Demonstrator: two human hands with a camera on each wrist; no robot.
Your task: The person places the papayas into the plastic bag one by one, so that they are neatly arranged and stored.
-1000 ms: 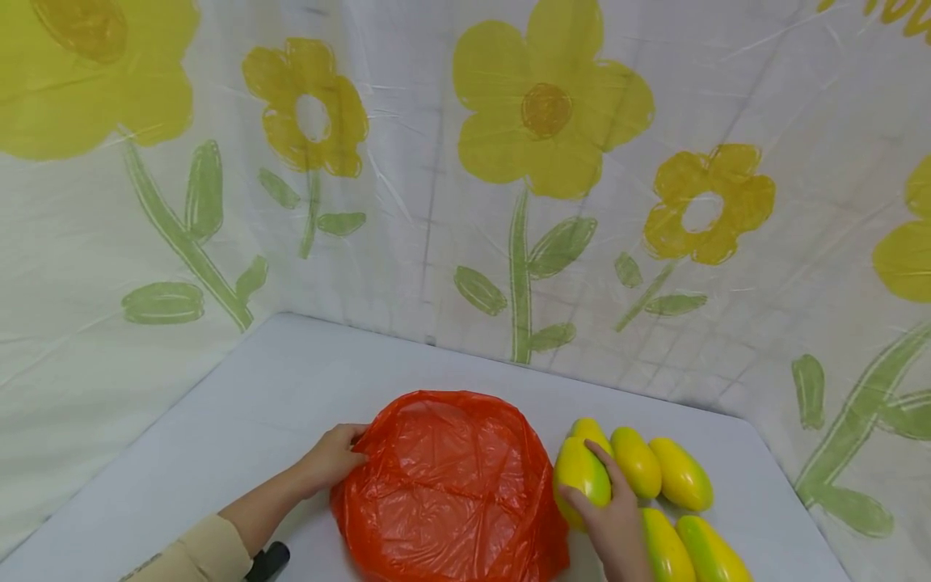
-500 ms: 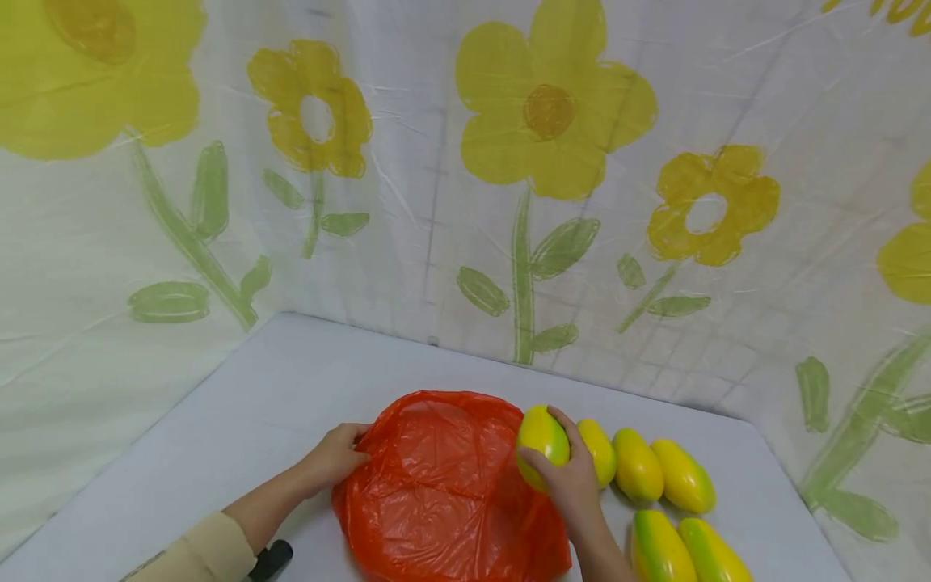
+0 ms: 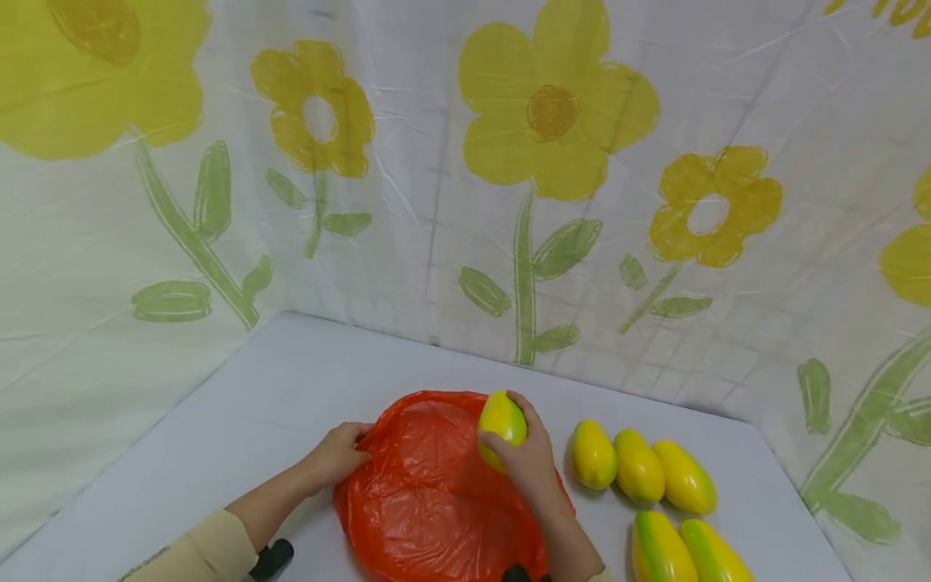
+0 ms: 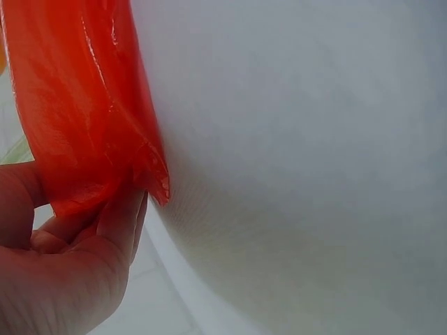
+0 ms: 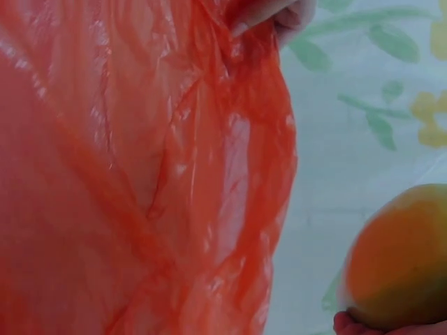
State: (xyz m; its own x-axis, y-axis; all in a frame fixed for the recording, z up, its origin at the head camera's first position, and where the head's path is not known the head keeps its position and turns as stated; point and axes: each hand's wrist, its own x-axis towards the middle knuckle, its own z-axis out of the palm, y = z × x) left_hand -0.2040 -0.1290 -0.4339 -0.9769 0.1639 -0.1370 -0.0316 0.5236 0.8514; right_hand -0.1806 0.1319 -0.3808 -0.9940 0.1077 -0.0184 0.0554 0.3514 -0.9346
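A red plastic bag [image 3: 429,517] stands with its mouth spread wide on the table. My left hand [image 3: 338,459] pinches the bag's left rim; in the left wrist view, thumb and fingers of that hand [image 4: 77,258] hold the thin red film [image 4: 84,105]. Above the bag's far right part, my right hand [image 3: 527,457] grips a yellow-green mango [image 3: 502,424]. The right wrist view has the same mango [image 5: 401,258] at its lower right, with fingertips under it and the bag's side [image 5: 174,174] to the left.
Right of the bag lie several more mangoes, a back row [image 3: 638,466] and a front pair [image 3: 662,546]. The white table [image 3: 305,364] meets a curtain [image 3: 407,267] printed with yellow flowers. A dark band shows at each wrist.
My right hand has carried the mango leftward from beside the other mangoes to over the bag. My left hand keeps its hold on the rim.
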